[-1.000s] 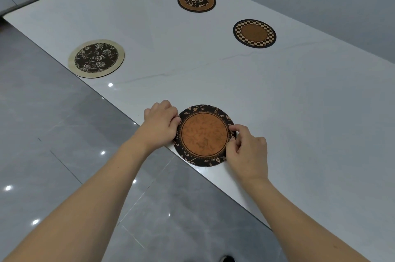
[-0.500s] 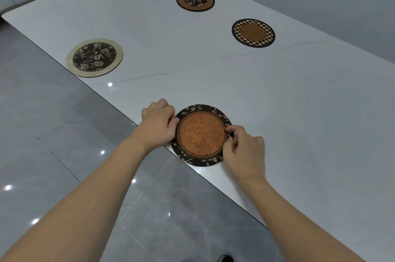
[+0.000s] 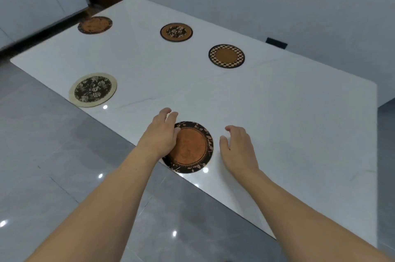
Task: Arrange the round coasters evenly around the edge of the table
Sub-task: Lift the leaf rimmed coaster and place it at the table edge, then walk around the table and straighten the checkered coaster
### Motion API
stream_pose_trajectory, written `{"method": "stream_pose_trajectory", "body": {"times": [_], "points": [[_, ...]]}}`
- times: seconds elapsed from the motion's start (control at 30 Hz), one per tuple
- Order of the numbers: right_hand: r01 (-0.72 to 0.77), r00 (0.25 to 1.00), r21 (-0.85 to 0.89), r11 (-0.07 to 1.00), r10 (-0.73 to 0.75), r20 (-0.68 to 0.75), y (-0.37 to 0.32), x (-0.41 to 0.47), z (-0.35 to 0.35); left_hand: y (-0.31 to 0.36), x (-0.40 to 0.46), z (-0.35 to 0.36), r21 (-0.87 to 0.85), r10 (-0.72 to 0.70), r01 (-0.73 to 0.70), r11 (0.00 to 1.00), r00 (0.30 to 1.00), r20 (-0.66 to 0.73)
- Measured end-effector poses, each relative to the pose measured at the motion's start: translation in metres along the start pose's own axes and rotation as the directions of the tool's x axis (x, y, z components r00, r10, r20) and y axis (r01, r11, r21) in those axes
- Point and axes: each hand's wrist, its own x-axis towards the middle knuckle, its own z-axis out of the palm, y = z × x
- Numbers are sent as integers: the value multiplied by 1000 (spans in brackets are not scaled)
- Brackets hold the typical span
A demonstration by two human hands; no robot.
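Head view, leaf-rimmed coaster (image 3: 192,148) flat at table (image 3: 277,123) edge, round

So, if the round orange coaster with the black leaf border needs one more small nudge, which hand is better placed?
Left. The left hand lies over the orange coaster's left edge; the right hand is open beside it, apart.

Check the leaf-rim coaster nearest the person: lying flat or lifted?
Flat. The leaf-rim coaster lies on the table at its near edge. Right hand is open and clear; left hand overlaps its rim, contact unclear.
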Motion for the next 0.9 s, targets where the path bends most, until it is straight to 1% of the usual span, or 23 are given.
{"method": "stream_pose_trajectory", "body": {"times": [0.07,0.17,0.23,0.3,0.37,0.53,0.63,0.7,0.83,0.9], "points": [[12,1000,-39,999,-12,10,-4,-4,-36,29,1,-20,60,92,-90,994,995,-40],[-4,1000,-114,993,5,10,-11,-11,-99,84,5,-59,174,250,-231,957,963,-97],[-19,1000,-187,982,20,4,-15,-20,-143,125,8,-87,253,321,-288,924,942,-101],[-37,999,-244,969,36,-11,-15,-31,-184,167,11,-112,286,384,-340,896,917,-110],[-58,998,-287,956,45,-51,-12,-41,-225,209,12,-134,280,436,-387,878,889,-137],[-111,987,-379,919,59,-147,15,-78,-307,295,-11,-156,259,508,-462,848,847,-154],[-159,979,-362,919,98,-181,40,-103,-345,331,-32,-149,274,508,-464,842,854,-116],[-164,977,-343,925,104,-186,54,-114,-367,354,-39,-143,278,504,-462,842,858,-100],[-149,974,-337,930,79,-213,94,-130,-425,433,-49,-125,270,567,-524,807,816,-111],[-142,972,-349,926,64,-226,115,-132,-456,476,-50,-116,265,581,-539,800,806,-112]]}}
